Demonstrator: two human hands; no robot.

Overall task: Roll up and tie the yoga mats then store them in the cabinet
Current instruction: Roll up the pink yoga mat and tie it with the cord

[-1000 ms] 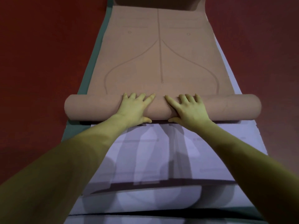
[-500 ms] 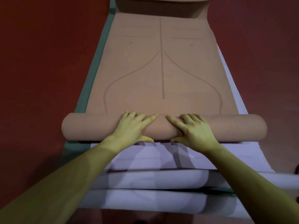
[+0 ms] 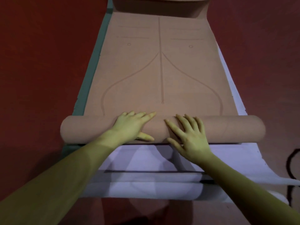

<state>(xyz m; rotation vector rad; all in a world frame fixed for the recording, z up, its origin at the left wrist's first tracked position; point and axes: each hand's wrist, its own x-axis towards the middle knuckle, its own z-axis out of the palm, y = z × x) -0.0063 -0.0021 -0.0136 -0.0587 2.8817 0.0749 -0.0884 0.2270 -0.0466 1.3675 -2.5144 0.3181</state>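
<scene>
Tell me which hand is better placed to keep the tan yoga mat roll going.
Neither clearly. Left hand and right hand both press flat, side by side, at mid-roll of the tan yoga mat; the left sits slightly further forward. Likely both push.

dim red floor with a black cord at right.

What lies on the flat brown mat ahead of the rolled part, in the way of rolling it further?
Nothing visible does. Both hands, left hand and right hand, press the brown rolled tube; the flat brown rubber yoga mat ahead is bare.
</scene>
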